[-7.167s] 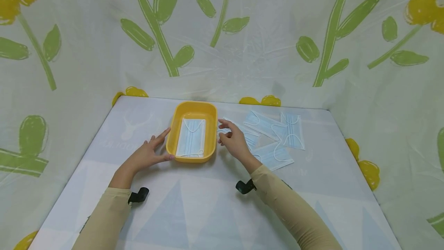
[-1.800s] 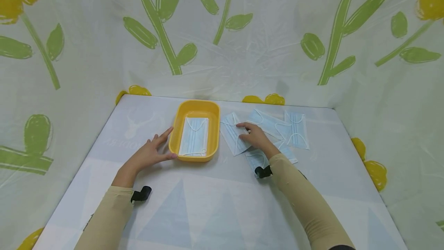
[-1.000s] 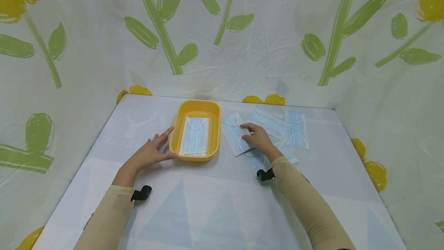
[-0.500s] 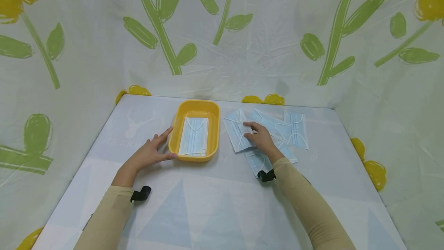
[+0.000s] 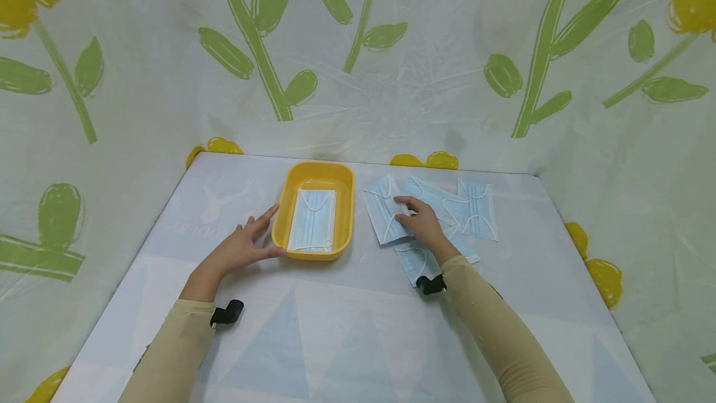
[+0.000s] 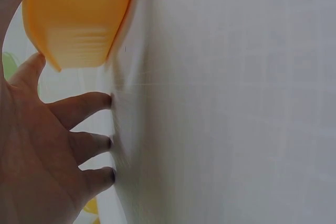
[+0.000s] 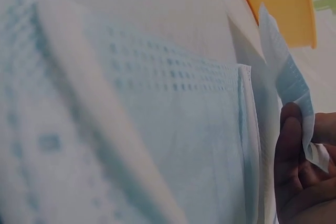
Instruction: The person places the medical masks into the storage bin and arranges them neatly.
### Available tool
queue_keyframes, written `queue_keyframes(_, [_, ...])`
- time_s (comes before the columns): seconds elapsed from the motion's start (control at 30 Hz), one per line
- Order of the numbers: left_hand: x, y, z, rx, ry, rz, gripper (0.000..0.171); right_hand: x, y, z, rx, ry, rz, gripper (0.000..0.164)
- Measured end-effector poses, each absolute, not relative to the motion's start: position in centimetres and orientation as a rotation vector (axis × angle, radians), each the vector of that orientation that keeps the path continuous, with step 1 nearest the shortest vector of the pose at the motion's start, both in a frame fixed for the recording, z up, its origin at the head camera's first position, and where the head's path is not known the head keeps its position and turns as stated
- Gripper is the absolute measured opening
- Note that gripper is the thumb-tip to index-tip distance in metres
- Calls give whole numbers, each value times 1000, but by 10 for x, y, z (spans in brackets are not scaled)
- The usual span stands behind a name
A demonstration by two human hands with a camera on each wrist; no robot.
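My right hand [image 5: 423, 224] pinches a light blue pleated face mask [image 5: 380, 213] by its right edge. In the right wrist view this mask [image 7: 286, 69] stands tilted up off the table between thumb and fingers. My left hand [image 5: 237, 250] is spread at the left side of a yellow plastic tray [image 5: 316, 170], touching its rim with index finger and thumb. The left wrist view shows the other fingertips [image 6: 102, 100] resting on the table. Inside the tray lies a face mask [image 5: 312, 222], blue side up, with edges visible beneath it.
More masks lie to the right of the tray: one at the back [image 5: 431, 194], an upright one at far right [image 5: 478, 210], and one at the front [image 5: 414, 259], partly under my right forearm. A flowered sheet [image 5: 414, 92] hangs behind the table [image 5: 335, 328].
My right hand has moved from beside the tray rightward to the masks and taken the nearest one, which has shifted right and lifted slightly. The left hand stays at the tray.
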State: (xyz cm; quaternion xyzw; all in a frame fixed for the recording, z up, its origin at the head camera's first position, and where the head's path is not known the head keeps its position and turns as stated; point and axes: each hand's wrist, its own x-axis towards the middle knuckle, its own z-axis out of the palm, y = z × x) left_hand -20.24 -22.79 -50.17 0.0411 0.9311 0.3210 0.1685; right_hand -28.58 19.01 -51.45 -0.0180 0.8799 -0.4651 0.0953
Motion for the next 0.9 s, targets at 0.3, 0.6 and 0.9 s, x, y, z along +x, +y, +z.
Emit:
queue_keyframes(0.3, [-203, -227, -501, 137, 2659, 911, 111, -284, 192, -510, -59, 2622, -1387, 44])
queue_keyframes(0.6, [-202, -226, -499, 140, 2664, 915, 112, -284, 193, -508, -72, 2640, -1441, 44])
queue_keyframes(0.9, [-203, -227, -500, 145, 2663, 923, 112, -283, 191, -503, -96, 2655, -1461, 44])
